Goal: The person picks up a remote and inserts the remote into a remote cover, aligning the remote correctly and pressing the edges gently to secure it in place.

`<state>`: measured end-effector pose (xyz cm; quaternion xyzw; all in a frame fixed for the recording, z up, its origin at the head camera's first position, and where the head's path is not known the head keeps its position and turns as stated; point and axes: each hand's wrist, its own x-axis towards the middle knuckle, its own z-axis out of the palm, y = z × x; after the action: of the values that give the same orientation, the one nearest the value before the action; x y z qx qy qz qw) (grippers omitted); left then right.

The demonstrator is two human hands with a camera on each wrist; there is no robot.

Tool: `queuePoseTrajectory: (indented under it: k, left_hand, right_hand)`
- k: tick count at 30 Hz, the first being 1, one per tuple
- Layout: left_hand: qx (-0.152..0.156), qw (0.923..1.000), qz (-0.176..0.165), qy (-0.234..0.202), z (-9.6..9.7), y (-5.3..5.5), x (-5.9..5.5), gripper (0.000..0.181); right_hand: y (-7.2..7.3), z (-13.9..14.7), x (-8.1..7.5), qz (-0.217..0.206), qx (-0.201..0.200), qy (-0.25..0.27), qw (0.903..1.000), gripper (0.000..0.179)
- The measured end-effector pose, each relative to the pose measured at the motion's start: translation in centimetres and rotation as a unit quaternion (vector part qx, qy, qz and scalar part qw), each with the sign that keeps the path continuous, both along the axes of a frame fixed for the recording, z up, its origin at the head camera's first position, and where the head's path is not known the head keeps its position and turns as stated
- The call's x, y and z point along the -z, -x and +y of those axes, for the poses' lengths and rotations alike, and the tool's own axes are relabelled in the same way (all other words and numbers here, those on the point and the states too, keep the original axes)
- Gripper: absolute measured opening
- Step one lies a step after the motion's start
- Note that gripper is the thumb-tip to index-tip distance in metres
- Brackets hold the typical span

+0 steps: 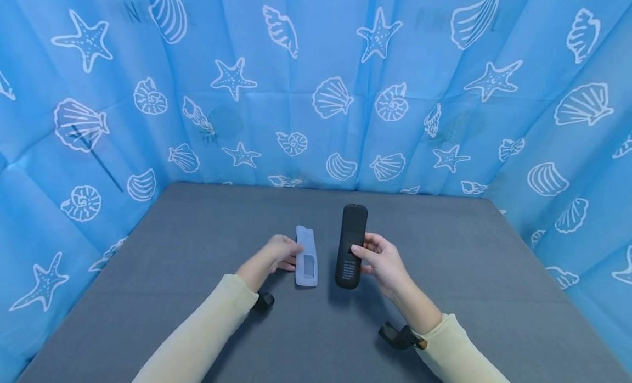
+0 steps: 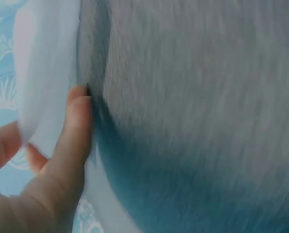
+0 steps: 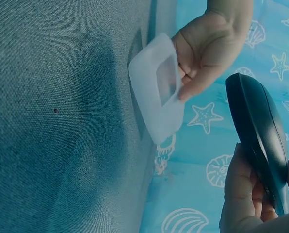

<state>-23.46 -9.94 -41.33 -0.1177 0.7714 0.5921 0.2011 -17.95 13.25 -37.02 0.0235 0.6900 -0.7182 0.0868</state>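
In the head view my left hand [image 1: 282,251] pinches the edge of a pale, translucent remote control cover [image 1: 306,241] with a rectangular window near its lower end. The cover looks whitish and close up in the left wrist view [image 2: 45,63]. To its right, my right hand [image 1: 387,263] grips a black remote control [image 1: 353,226], thumb on its back, where small printed text shows. The right wrist view has the remote [image 3: 258,121] side-on, apart from the cover [image 3: 144,97]. Both things are held above the table.
A grey cloth-covered table [image 1: 276,339] lies beneath both hands. Blue curtains [image 1: 306,59] with white shells and starfish enclose its back and sides. Each wrist wears a black camera, such as the wrist camera [image 1: 400,337] on the right.
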Motion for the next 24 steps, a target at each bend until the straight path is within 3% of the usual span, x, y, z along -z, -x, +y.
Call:
queuePoseTrajectory:
  k: [5, 11, 17, 24]
  left_hand:
    - [-0.011, 0.9970, 0.001, -0.076, 0.5, -0.4, 0.3, 0.030]
    - [-0.031, 0.9852, -0.002, -0.168, 0.7, -0.7, 0.2, 0.042]
    - [-0.038, 0.9795, 0.018, -0.197, 0.8, -1.2, -0.4, 0.041]
    - [-0.075, 0.9675, 0.041, -0.238, 1.3, -1.5, -0.4, 0.040]
  right_hand:
    - [0.1, 0.1, 0.3, -0.005, 0.001, -0.003, 1.0000, 0.039]
    - [0.2, 0.3, 0.3, -0.008, 0.001, -0.006, 0.9999, 0.039]
    - [0.2, 0.3, 0.2, -0.012, 0.001, -0.008, 0.9999, 0.039]
    - [0.2, 0.3, 0.3, -0.013, 0.000, -0.012, 0.9998, 0.038]
